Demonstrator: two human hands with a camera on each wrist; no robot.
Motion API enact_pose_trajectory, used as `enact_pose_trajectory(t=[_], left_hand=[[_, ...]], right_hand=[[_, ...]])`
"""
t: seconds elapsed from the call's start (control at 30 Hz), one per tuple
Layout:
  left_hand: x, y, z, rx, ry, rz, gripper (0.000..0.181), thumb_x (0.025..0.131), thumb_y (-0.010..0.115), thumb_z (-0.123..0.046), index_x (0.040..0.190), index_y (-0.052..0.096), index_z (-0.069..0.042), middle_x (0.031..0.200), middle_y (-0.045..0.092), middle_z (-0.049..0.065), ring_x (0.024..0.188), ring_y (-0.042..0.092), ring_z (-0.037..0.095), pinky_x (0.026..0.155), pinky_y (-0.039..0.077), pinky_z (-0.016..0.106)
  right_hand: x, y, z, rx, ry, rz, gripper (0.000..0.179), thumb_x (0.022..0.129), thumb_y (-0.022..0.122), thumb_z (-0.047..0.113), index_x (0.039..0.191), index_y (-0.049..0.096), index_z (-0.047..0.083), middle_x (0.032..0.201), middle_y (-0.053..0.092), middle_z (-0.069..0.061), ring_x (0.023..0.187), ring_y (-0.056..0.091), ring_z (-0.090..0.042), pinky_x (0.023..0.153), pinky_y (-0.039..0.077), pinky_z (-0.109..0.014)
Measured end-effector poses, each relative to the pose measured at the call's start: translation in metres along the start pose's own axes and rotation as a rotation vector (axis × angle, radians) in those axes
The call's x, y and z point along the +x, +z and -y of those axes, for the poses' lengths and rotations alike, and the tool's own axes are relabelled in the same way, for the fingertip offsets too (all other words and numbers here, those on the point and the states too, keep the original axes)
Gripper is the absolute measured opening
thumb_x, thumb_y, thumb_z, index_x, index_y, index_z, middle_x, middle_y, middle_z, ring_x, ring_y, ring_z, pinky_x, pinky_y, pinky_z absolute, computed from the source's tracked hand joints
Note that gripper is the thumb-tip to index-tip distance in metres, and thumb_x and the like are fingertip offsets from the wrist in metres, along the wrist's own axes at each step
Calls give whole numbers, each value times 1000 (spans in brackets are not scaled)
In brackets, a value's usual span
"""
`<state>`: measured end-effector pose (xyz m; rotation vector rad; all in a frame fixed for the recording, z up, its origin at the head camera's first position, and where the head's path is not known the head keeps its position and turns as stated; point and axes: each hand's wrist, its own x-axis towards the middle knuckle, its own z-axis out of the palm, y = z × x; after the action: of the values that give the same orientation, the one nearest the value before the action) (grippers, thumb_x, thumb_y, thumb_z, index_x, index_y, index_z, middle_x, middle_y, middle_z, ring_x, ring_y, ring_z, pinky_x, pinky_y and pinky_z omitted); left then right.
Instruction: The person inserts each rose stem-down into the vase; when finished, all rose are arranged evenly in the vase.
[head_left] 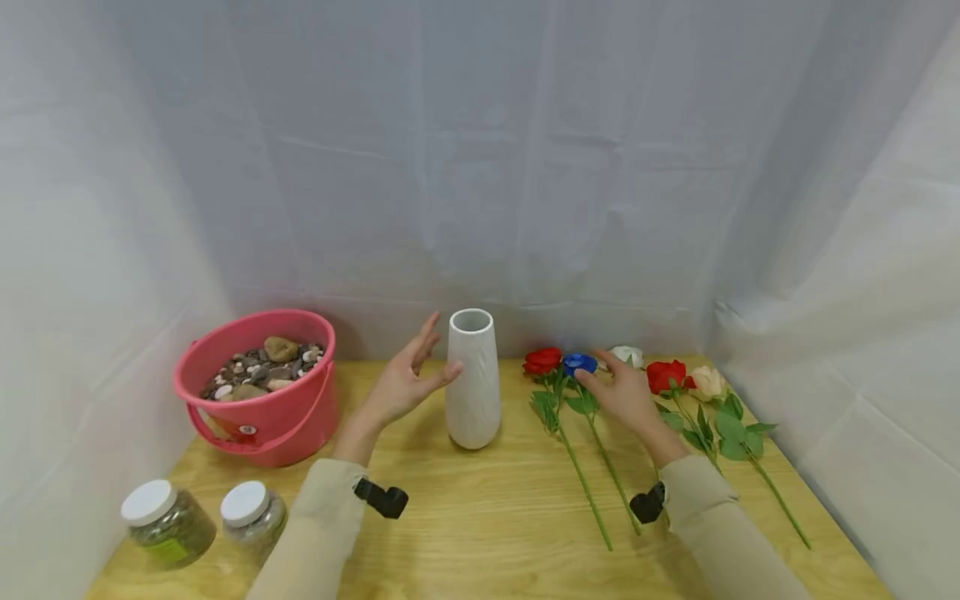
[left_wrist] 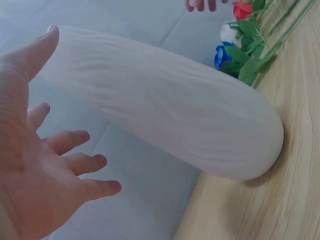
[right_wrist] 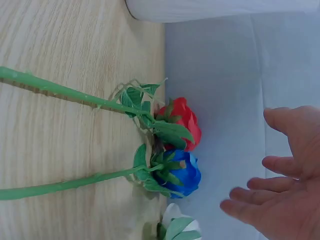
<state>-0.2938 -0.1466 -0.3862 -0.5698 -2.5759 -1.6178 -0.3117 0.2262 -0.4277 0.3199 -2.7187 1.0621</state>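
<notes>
A white ribbed vase (head_left: 474, 387) stands upright on the wooden table. Beside it on the left, my left hand (head_left: 405, 383) is raised with fingers spread. Its thumb overlaps the vase's side in the head view; whether they touch I cannot tell. On the right, my right hand (head_left: 628, 398) hovers near a blue rose (head_left: 577, 364) and a white rose (head_left: 628, 356), fingers extended and apart from the flowers in the right wrist view. A red rose (right_wrist: 184, 122) lies next to the blue one. Another red rose (head_left: 664, 377) and a cream rose (head_left: 707, 383) lie farther right.
At the left stands a pink bucket (head_left: 300, 433) holding pebbles and stones. Nearer the front left are two white-lidded jars, one larger (head_left: 176, 529) and one smaller (head_left: 258, 525). Pale sheeting (head_left: 480, 167) hangs behind the table and along both sides.
</notes>
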Motion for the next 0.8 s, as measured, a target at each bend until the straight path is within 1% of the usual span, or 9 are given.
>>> enact_pose_trajectory(t=[0.07,0.1,0.2,0.3,0.5,0.57,0.67,0.73,0.8], left_hand=[[1,2,-1,-55,1,8,94,98,76,-41,170,15,-36,171,30,21,158,32,43,125,28,65],[2,3,-2,-81,2,10,94,98,76,-38,170,16,-34,170,32,22,157,32,44,125,29,65],[5,7,-4,-155,14,13,93,99,77,-25,171,17,-29,167,37,24,155,36,45,125,30,63],[8,10,-4,-204,42,13,93,98,76,-13,171,19,-22,164,42,25,153,41,43,126,31,60],[10,16,0,-204,60,-11,91,95,79,-10,168,26,-13,160,47,26,147,49,45,123,37,61],[11,17,1,-194,63,-21,90,94,80,-9,167,28,-10,158,49,27,144,52,46,121,40,60],[12,19,2,-178,73,-38,89,93,80,-7,166,30,-8,155,53,28,140,55,46,118,44,58],[14,20,2,-173,75,-45,88,93,81,-7,166,31,-7,154,53,29,140,56,46,118,45,58],[15,21,1,-173,72,-49,88,93,81,-7,166,32,-7,153,55,29,139,57,46,117,46,58]], right_hand=[[-3,-2,-4,32,22,-22,62,106,65,37,153,52,0,137,66,-30,114,70,-48,90,61,-59],[-4,-2,-5,51,38,-33,59,105,66,35,151,54,-1,144,62,-28,122,68,-46,96,59,-59],[-9,-6,-11,85,88,-54,52,104,68,32,145,62,0,141,66,-23,118,72,-41,95,61,-54],[-15,-14,-18,133,126,-85,46,104,69,28,138,67,-2,136,69,-24,119,71,-42,93,62,-50],[-30,-38,-45,110,161,-106,48,104,68,31,137,66,-4,135,69,-26,123,67,-44,89,62,-36],[-35,-46,-57,80,162,-122,48,104,68,31,136,67,-5,132,70,-27,117,70,-41,83,60,-29],[-43,-58,-71,76,188,-129,51,104,69,33,136,66,-6,130,70,-28,99,75,-20,75,57,-20],[-49,-67,-79,76,212,-124,53,105,68,33,138,64,-7,132,69,-29,88,70,-1,72,56,-18],[-55,-75,-87,90,239,-108,56,105,66,35,142,60,-8,135,67,-31,81,66,9,72,57,-18]])
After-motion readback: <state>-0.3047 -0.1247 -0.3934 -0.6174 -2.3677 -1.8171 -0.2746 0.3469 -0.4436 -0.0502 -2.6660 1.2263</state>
